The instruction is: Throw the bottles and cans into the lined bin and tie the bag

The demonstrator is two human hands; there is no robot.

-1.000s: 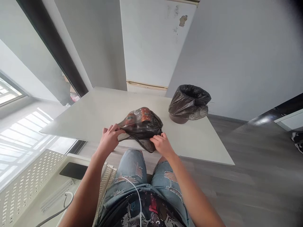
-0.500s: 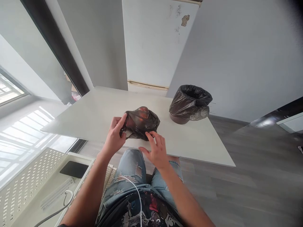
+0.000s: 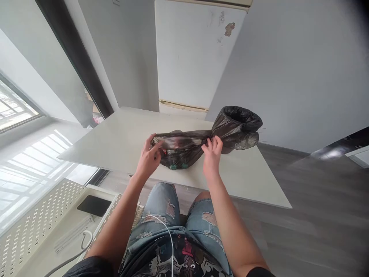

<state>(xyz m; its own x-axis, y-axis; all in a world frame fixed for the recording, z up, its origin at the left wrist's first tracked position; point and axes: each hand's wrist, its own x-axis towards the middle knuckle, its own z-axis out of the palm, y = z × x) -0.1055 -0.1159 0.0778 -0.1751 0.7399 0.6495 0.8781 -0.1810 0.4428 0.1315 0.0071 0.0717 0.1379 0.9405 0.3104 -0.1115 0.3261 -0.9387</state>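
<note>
A thin black plastic bag (image 3: 184, 156) is stretched sideways over the white table, with reddish and green things dimly showing through it. My left hand (image 3: 150, 156) grips the bag's left edge, fingers bent around the film. At the other end, my right hand (image 3: 212, 152) pinches the gathered plastic between bent fingers. What exactly lies inside the bag I cannot make out. Just beyond my right hand stands a small bin (image 3: 236, 127) lined with another black bag, its mouth open and the film folded over the rim.
The white table (image 3: 245, 181) spans the space before my knees. On the left, a cream perforated cart (image 3: 43, 223) holds a dark phone-like slab (image 3: 93, 206) and a grey cable (image 3: 65, 263). A white fridge-like door (image 3: 193, 57) stands behind the table.
My right hand has moved right and away from me, drawing the bag out long towards the bin. My left hand stays at the bag's left end. The view has shifted slightly.
</note>
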